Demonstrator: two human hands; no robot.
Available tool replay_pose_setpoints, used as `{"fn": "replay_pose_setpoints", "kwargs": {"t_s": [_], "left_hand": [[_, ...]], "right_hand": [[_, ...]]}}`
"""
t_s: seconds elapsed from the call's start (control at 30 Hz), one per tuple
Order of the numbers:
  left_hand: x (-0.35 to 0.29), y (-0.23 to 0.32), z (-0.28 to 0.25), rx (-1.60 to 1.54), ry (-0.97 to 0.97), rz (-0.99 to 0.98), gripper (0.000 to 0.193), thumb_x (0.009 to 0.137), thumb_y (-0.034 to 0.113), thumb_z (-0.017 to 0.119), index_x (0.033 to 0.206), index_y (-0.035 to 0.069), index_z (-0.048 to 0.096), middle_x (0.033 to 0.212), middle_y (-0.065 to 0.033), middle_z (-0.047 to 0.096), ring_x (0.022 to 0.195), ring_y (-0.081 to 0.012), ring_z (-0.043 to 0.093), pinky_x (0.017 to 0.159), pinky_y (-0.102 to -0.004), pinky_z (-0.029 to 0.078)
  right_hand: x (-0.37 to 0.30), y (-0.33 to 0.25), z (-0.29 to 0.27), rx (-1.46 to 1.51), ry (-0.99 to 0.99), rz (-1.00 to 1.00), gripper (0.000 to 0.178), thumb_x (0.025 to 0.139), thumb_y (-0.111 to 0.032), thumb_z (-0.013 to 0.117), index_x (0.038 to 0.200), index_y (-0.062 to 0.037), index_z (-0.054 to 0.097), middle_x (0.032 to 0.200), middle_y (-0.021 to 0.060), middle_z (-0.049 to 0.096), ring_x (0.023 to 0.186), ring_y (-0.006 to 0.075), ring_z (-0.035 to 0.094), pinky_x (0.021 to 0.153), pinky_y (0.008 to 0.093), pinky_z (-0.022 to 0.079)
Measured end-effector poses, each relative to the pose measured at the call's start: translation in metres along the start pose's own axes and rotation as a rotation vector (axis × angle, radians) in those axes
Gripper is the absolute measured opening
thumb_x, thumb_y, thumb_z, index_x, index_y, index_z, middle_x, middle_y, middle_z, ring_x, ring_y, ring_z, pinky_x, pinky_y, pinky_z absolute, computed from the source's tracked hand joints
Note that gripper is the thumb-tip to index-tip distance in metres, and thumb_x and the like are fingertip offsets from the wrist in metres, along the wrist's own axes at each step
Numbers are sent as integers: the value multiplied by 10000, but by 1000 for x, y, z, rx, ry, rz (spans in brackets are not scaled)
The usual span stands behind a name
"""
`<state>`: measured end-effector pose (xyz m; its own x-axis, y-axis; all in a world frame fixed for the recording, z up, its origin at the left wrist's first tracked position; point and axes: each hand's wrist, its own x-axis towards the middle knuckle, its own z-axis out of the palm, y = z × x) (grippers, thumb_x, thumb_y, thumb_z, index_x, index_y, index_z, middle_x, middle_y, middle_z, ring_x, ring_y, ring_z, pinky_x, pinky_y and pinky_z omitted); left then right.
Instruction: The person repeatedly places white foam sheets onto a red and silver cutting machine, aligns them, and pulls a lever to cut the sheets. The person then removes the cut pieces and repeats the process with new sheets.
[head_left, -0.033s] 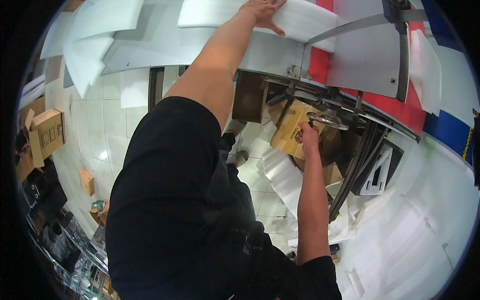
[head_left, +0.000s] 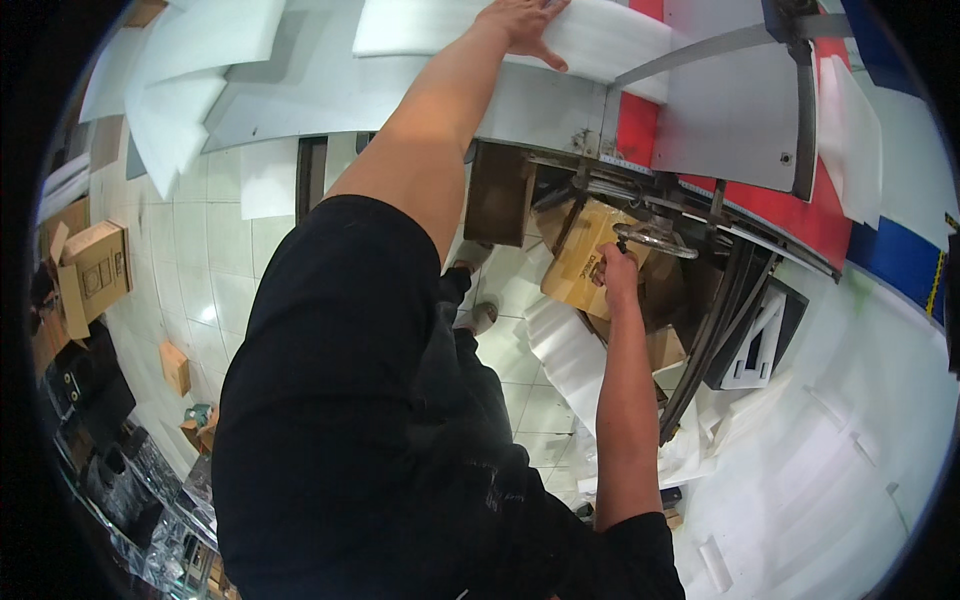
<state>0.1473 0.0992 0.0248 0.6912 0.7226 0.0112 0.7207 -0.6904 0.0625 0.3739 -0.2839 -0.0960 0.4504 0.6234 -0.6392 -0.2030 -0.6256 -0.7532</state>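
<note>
My left hand (head_left: 525, 25) lies with fingers spread on a thick white foam sheet (head_left: 430, 30), pressing on its top near the middle. The sheet rests on a grey metal table (head_left: 400, 85), and its right end reaches a slanting metal bar (head_left: 700, 55). Lower down at the right, my right hand (head_left: 617, 268) is closed round the dark crank handle of a metal handwheel (head_left: 655, 240). The wheel sits below the table's edge, beside a grey machine plate (head_left: 735, 125). The far edge of the foam is cut off by the frame.
More white foam sheets (head_left: 190, 50) hang over the table's left end. Beneath the handwheel stands a cardboard box (head_left: 585, 260), with loose white foam (head_left: 565, 350) beside it. Red panels (head_left: 810, 225) border the machine plate. An open carton (head_left: 95, 270) stands at the far left.
</note>
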Motion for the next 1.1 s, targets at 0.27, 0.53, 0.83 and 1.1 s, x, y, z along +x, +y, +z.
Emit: {"fn": "replay_pose_setpoints", "kwargs": {"t_s": [0.27, 0.53, 0.83, 1.1], "left_hand": [[7, -14, 10, -13, 10, -11, 1473, 537, 878, 704, 1595, 5, 167, 1674, -192, 141, 1563, -300, 87, 1256, -558, 45], [18, -17, 44, 166, 79, -76, 1358, 591, 923, 631, 1620, 174, 157, 1686, -73, 141, 1556, -232, 124, 1269, -553, 76], [-15, -22, 34, 69, -31, 15, 1376, 590, 948, 587, 1616, 131, 168, 1685, -115, 129, 1560, -277, 95, 1250, -591, 67], [-30, -7, 32, -276, -46, -50, 940, 830, 771, 563, 1473, 91, 470, 1581, -159, 344, 1492, -317, 259, 1200, -647, 116]], "right_hand": [[3, -6, 8, -68, 50, -11, 262, 830, -183, 657, 638, -76, 516, 512, 23, 450, 391, 163, 418, 402, 346, 367], [4, -3, 4, -164, 85, 38, 254, 840, -202, 666, 681, -71, 518, 558, 30, 467, 425, 172, 425, 424, 353, 373], [-1, -10, 1, -313, 120, 32, 264, 822, -234, 659, 685, -29, 562, 533, 50, 500, 416, 193, 492, 415, 378, 403], [-4, -15, 0, -361, 118, 59, 369, 735, -267, 697, 733, 95, 627, 652, 193, 642, 599, 289, 616, 602, 438, 478]]}}
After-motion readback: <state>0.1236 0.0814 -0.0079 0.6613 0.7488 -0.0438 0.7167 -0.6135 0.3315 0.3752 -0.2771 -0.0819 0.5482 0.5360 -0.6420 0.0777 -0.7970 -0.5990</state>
